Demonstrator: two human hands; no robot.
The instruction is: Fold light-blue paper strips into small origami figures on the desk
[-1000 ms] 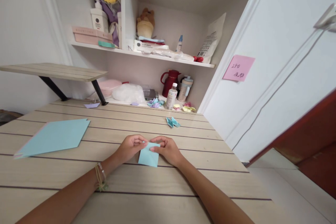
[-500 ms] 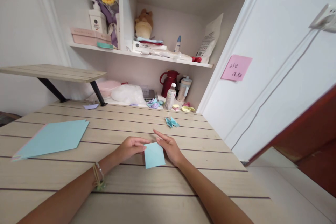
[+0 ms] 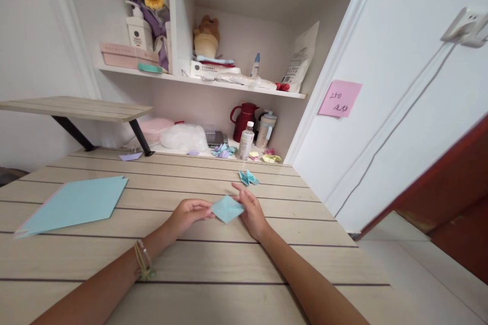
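Observation:
A small folded square of light blue paper (image 3: 227,209) is held between my hands above the table, turned so it looks like a diamond. My left hand (image 3: 193,211) pinches its left corner between thumb and fingers. On the other side, my right hand (image 3: 250,213) grips the right corner, its index finger stretched out past the paper. Just beyond my right hand lies a folded blue paper piece (image 3: 248,177) with pointed flaps. A stack of blue paper sheets (image 3: 76,203), pink showing along one edge, rests on the left of the table.
At the table's back stand a plastic bottle (image 3: 246,142), a red jug (image 3: 244,121) and a tumbler (image 3: 266,129). Folded papers (image 3: 223,151) lie near them. A raised wooden stand (image 3: 76,107) occupies the back left. A purple paper (image 3: 130,156) lies by its leg.
The blue paper square has been lifted slightly and turned from edge-on to a corner-on diamond. My right hand has moved a little, taking its right corner.

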